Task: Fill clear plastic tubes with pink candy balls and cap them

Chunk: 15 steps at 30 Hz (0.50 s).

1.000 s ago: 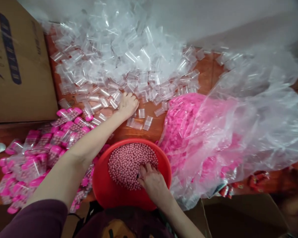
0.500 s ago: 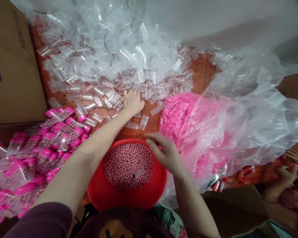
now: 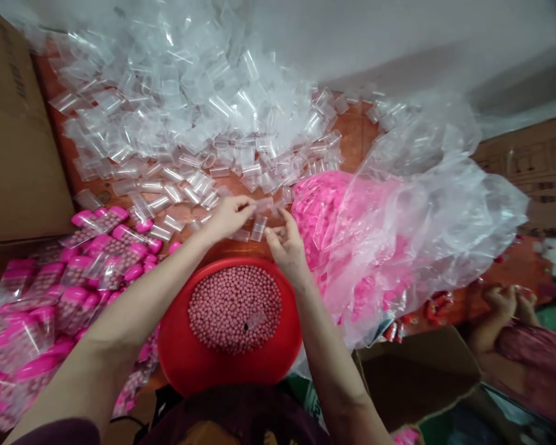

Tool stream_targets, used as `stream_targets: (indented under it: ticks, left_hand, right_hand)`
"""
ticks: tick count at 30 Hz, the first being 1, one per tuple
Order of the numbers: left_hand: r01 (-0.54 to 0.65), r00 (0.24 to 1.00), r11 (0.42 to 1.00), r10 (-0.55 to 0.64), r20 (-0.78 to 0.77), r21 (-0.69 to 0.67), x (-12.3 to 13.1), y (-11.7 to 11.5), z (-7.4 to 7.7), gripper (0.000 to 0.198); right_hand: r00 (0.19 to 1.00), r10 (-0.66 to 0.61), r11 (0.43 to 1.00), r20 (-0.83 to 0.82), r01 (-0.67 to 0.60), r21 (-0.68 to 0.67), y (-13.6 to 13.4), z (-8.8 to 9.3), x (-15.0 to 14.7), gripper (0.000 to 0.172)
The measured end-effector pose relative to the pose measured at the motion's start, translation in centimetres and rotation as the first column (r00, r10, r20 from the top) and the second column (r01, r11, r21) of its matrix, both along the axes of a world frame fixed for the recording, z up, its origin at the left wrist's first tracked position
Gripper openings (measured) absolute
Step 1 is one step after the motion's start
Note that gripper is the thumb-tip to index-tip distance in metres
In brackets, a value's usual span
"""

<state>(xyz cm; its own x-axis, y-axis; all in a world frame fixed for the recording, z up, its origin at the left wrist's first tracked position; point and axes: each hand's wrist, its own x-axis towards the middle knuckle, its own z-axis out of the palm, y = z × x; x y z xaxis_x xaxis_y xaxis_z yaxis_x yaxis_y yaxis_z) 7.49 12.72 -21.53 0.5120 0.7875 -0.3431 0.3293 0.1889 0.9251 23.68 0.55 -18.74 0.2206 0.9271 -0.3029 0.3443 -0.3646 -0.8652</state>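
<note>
My left hand point(image 3: 231, 217) pinches a clear plastic tube point(image 3: 264, 204) by its left end, just above the table. Close to the tube's other end is my right hand point(image 3: 287, 247), thumb and fingers apart, with nothing I can make out between them. Below both hands sits a red basin point(image 3: 231, 377) holding many small pink beads point(image 3: 234, 303); a small clear piece with a dark spot lies on the beads. A big heap of similar clear tubes point(image 3: 176, 117) covers the table behind my hands.
Bead-filled tubes with pink caps point(image 3: 78, 272) are piled at the left, beside a cardboard box point(image 3: 18, 136). To the right lies a clear bag of pink parts point(image 3: 347, 241). An open carton point(image 3: 417, 371) stands lower right, near another person's hands point(image 3: 509, 303).
My left hand has drawn back from the heap with a clear tube in its fingers. My right hand has risen from the basin's rim toward that tube. The view has shifted slightly right.
</note>
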Motion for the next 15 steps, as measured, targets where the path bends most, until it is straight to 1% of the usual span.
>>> stream_targets:
  ticks: [2,4,6,8,9,10,12,13,14,15]
  left_hand:
    - [0.125,0.977,0.98,-0.094,0.189,-0.158,-1.3,-2.4,1.9,0.021]
    - [0.241,0.945,0.924,-0.154,0.287,-0.296,-2.8,-4.8,3.2,0.022]
    - [0.304,0.927,0.858,-0.167,0.334,-0.413,-4.2,-7.4,3.7,0.025]
    - [0.333,0.926,0.817,-0.19,0.327,-0.47,-5.2,-9.9,3.5,0.033]
    - [0.339,0.93,0.821,-0.22,0.293,-0.459,-5.7,-11.1,3.2,0.04]
    - [0.336,0.938,0.843,-0.257,0.235,-0.42,-6.0,-12.4,3.0,0.048]
    - [0.307,0.951,0.91,-0.302,0.063,-0.279,-6.4,-14.6,2.8,0.06]
    - [0.293,0.953,0.934,-0.303,-0.022,-0.202,-6.6,-15.6,3.0,0.064]
    - [0.284,0.951,0.949,-0.297,-0.088,-0.14,-6.7,-16.3,3.3,0.065]
    - [0.274,0.95,0.957,-0.285,-0.127,-0.094,-6.8,-16.9,3.6,0.063]
  right_hand:
    - [0.997,0.07,0.994,-0.014,-0.068,0.085,-1.3,1.3,-0.4,0.055]
    - [0.988,0.154,0.97,0.03,-0.157,0.188,-3.1,3.1,-0.7,0.04]
    - [0.964,0.231,0.932,0.135,-0.258,0.253,-5.3,5.0,-0.9,0.028]
    - [0.917,0.306,0.897,0.255,-0.367,0.245,-7.6,6.8,-1.1,0.03]
    - [0.881,0.349,0.879,0.319,-0.426,0.213,-8.7,7.5,-1.2,0.033]
    - [0.831,0.399,0.857,0.386,-0.488,0.165,-9.6,7.9,-1.3,0.036]
    - [0.713,0.496,0.801,0.496,-0.596,0.054,-11.3,8.3,-1.3,0.039]
    - [0.671,0.525,0.782,0.524,-0.623,0.015,-12.0,8.3,-1.3,0.039]
    - [0.661,0.53,0.78,0.531,-0.626,-0.001,-12.6,8.0,-1.2,0.039]
    - [0.683,0.515,0.798,0.518,-0.603,0.002,-13.2,7.5,-1.1,0.039]
